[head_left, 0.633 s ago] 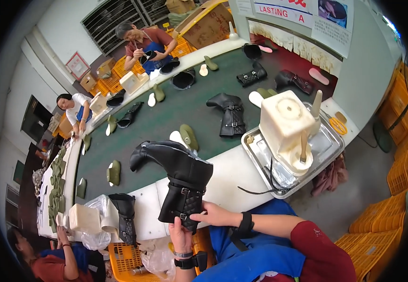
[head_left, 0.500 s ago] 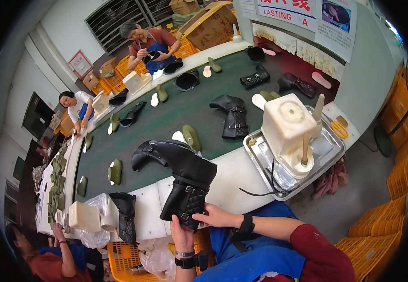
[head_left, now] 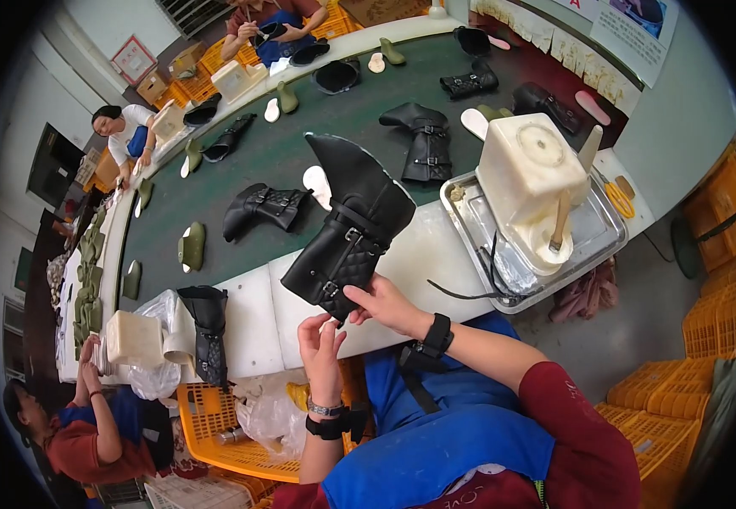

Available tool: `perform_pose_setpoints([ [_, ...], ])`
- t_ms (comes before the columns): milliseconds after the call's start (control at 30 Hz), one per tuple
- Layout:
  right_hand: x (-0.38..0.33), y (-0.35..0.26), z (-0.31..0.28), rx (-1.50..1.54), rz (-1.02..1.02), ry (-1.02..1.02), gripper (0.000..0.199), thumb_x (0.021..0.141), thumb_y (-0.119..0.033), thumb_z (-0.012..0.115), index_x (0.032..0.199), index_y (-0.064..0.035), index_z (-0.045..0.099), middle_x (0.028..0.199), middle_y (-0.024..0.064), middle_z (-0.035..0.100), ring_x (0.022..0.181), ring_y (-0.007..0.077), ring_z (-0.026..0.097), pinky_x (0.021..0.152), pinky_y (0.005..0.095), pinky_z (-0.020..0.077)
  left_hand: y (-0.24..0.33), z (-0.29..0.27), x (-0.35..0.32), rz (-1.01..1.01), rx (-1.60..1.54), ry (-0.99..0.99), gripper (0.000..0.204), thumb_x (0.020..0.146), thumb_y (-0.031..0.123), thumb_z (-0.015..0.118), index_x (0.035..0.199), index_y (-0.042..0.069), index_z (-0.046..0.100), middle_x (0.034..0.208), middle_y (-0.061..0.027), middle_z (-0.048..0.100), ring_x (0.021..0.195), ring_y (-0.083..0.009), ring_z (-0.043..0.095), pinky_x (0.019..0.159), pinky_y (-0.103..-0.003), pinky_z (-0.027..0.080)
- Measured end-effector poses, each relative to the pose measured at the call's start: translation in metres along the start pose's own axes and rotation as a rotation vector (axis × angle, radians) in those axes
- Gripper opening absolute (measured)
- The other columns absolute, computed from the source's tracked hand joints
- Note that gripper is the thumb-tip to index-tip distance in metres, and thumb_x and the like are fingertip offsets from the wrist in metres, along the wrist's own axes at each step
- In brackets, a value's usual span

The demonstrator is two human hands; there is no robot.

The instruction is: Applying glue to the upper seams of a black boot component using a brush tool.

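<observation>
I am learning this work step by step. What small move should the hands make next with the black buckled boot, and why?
Probably close the left hand on the black quilted leather boot: only the right hand holds its lower end, and the boot hangs tilted above the white table edge.

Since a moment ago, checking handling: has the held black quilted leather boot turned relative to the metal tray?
Yes. The black quilted leather boot has flipped: its shaft opening now points up, away from the person, left of the metal tray.

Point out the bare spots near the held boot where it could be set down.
Free: the white ledge between the standing boot and the held boot; also green belt behind it. Crowded: the metal tray with the white tub.
</observation>
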State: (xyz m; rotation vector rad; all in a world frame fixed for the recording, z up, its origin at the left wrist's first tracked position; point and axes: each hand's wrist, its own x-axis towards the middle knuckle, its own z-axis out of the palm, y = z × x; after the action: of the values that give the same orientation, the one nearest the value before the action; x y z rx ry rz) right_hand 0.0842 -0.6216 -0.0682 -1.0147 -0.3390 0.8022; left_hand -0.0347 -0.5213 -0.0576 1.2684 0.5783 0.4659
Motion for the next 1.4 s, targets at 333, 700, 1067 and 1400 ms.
perform_pose_setpoints([
  [333,0.005,0.002,0.002,0.008,-0.023,-0.001,0.027,0.088,-0.022,0.055,0.101,0.0006,0.049,0.080,0.0056,0.059,0.060,0.0084,0.057,0.054,0.0219,0.0506,0.011,0.001,0.020,-0.008,0.140,-0.048,0.020,0.087,0.016,0.055,0.101,0.002,0.057,0.078,0.0026,0.056,0.068,-0.0030,0.049,0.058,-0.018,0.036],
  [700,0.022,0.016,0.004,-0.274,-0.062,-0.190,0.045,0.084,-0.017,0.059,0.123,-0.0025,0.042,0.094,0.0077,0.055,0.068,0.0136,0.060,0.060,0.0247,0.0499,0.078,-0.061,0.058,0.309,0.163,0.173,0.020,0.086,0.010,0.055,0.102,-0.003,0.056,0.081,-0.0032,0.060,0.065,-0.0101,0.059,0.063,-0.023,0.050],
  [1067,0.025,0.052,-0.009,-1.300,-0.515,-0.090,0.038,0.075,-0.017,0.063,0.110,-0.0059,0.054,0.111,0.0164,0.050,0.104,0.0338,0.045,0.089,0.0401,0.0382,0.195,-0.260,0.200,0.257,-0.127,0.408,0.007,0.086,0.010,0.054,0.086,0.003,0.052,0.080,-0.0062,0.056,0.069,-0.0160,0.057,0.064,-0.026,0.052],
  [1400,-0.025,0.012,-0.012,-1.736,-0.200,-0.539,0.058,0.072,-0.033,0.066,0.126,-0.0221,0.046,0.134,0.0146,0.033,0.122,0.0385,0.030,0.093,0.0567,0.0289,0.126,-0.377,0.334,0.159,-0.222,0.768,0.011,0.085,0.009,0.050,0.093,0.001,0.048,0.082,-0.0094,0.054,0.070,-0.0217,0.058,0.058,-0.031,0.053],
])
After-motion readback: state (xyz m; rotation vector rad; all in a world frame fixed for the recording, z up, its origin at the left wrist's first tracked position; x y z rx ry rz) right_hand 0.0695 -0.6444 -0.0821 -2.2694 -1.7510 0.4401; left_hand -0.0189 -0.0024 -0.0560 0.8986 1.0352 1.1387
